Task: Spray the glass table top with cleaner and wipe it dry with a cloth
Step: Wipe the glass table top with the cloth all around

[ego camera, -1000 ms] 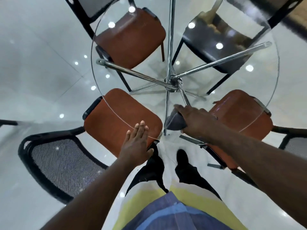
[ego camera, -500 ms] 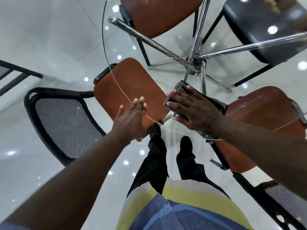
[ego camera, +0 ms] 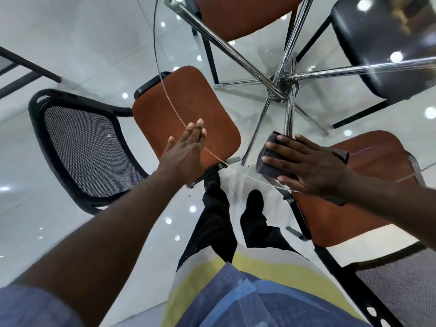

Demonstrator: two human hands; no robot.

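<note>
The right hand [ego camera: 309, 165] presses flat on the dark cloth [ego camera: 265, 167], now slid further right on the glass table top [ego camera: 247, 67]. The left hand [ego camera: 186, 154] stays flat, fingers straight.

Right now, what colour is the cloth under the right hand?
The cloth is dark grey, seen best in the head view.

The round glass table top [ego camera: 250, 107] is clear, smooth and glossy, scattered with bright reflections; the legs [ego camera: 226, 49] beneath it are polished chrome metal. The folded cloth [ego camera: 267, 159] looks dark grey, soft and matt. The nearest chair seat [ego camera: 188, 102] is matt rust-orange fabric, its backrest [ego camera: 87, 147] black open mesh in a smooth plastic frame. The floor tiles [ego camera: 70, 43] are white and mirror-glossy
</note>
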